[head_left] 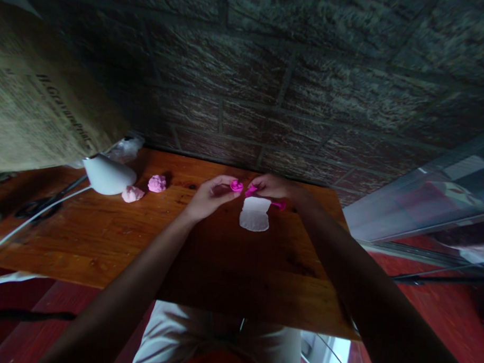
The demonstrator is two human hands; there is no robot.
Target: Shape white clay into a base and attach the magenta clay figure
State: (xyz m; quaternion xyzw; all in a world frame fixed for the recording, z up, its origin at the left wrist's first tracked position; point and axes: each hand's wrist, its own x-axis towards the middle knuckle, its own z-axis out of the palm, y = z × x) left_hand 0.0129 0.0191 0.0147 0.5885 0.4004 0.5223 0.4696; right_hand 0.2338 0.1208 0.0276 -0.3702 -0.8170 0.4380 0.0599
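Between the thumb and fingers of my left hand [212, 197] is a small, round, bright pink piece [236, 185]. My right hand [274, 186] pinches another small bright pink piece [250, 191], close to the first but apart from it. The exact kind of both pieces is too small to make out. A white, slightly see-through sheet [254, 215] lies on the table just below the hands. By its upper right corner, under my right wrist, a thin pink stick-like piece [279, 205] with a wider end lies on the wood.
The wooden table [231, 266] stands against a dark brick wall [249, 70]. Two crumpled pale pink lumps [157, 183] lie left of my hands, beside a white lamp-like cone [109, 176] with a white cable [46, 217]. Black-handled scissors [37, 207] and a large printed paper [50, 90] are farther left.
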